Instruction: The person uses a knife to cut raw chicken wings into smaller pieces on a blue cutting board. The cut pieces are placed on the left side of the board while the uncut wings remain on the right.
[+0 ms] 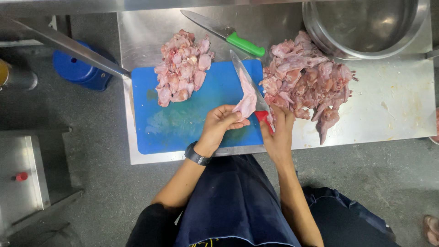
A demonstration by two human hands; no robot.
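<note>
My left hand (218, 126) grips a pale raw chicken piece (248, 98) over the blue cutting board (183, 123). My right hand (279, 130) is closed on the red handle of a knife (247, 80); its blade points away from me and lies against the chicken piece. A pile of cut chicken pieces (182, 68) sits at the far edge of the board. A larger heap of raw chicken parts (308, 80) lies on the steel table (393, 105) to the right of the board, just beyond my right hand.
A second knife with a green handle (226, 33) lies on the table behind the board. A big steel bowl (366, 27) stands at the far right. A blue stool (80, 68) and a steel cabinet (23, 178) are on the floor to the left.
</note>
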